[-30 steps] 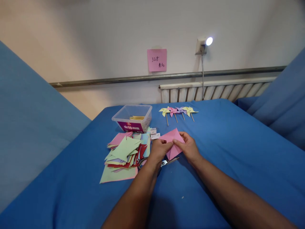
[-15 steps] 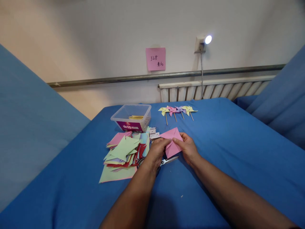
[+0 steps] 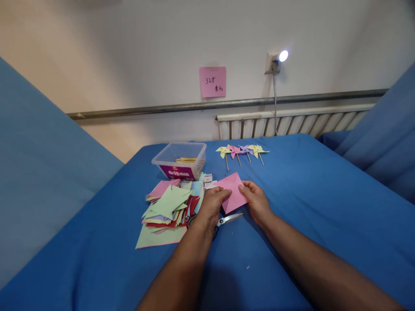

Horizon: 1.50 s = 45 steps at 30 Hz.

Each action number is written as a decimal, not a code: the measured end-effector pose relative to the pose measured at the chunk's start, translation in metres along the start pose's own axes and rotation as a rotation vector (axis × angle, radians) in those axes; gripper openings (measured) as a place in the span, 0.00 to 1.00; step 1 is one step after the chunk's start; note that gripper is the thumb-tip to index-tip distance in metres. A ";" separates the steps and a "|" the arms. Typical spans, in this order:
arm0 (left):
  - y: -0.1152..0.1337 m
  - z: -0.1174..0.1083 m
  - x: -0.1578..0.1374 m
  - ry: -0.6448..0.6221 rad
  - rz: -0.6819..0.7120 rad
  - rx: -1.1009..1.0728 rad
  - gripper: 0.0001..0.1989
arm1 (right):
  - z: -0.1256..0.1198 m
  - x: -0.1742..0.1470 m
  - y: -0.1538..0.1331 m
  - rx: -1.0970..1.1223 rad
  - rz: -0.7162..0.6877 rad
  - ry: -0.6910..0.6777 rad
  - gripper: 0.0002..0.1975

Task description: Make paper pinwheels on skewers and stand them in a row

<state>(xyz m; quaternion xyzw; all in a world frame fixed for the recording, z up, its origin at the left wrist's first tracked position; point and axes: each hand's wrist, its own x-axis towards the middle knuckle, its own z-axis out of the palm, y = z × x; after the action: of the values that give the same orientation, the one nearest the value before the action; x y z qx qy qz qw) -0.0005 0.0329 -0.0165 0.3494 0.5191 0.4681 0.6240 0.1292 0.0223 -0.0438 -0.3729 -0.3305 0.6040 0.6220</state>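
A square of pink paper (image 3: 234,198) with diagonal creases or cuts is held up between both hands. My left hand (image 3: 212,205) pinches its left side, thumb on top. My right hand (image 3: 257,201) grips the right side the same way, fingers behind the sheet. Just below the paper lies a pair of scissors (image 3: 231,218), blades pointing right; my left hand and wrist partly cover the dark handles. To the left is a loose pile of coloured paper pieces (image 3: 170,201), green on top, with pink, red and other colours beneath.
Behind the pile stands a clear plastic box (image 3: 180,151) with thin wooden sticks (image 3: 186,160) inside. Several finished paper pinwheels (image 3: 235,151) lie in a row at the back. Small white printed pieces (image 3: 209,181) sit beside the box. A blue cloth (image 3: 292,181) covers the table.
Both thumbs have moved apart from the paper's middle toward its sides, and the pink paper now looks flatter. The pile, box and pinwheels stay put.
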 end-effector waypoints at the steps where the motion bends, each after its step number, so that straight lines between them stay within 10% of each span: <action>1: 0.001 0.000 0.000 0.009 0.009 0.015 0.13 | 0.000 0.000 0.000 -0.006 0.001 0.006 0.17; 45: 0.006 0.002 -0.005 -0.021 -0.021 0.078 0.11 | 0.000 0.002 0.002 -0.070 -0.027 -0.020 0.20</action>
<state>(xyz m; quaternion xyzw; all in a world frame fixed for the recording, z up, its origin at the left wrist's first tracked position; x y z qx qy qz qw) 0.0000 0.0305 -0.0094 0.3729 0.5339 0.4371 0.6203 0.1285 0.0241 -0.0452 -0.3839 -0.3625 0.5873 0.6134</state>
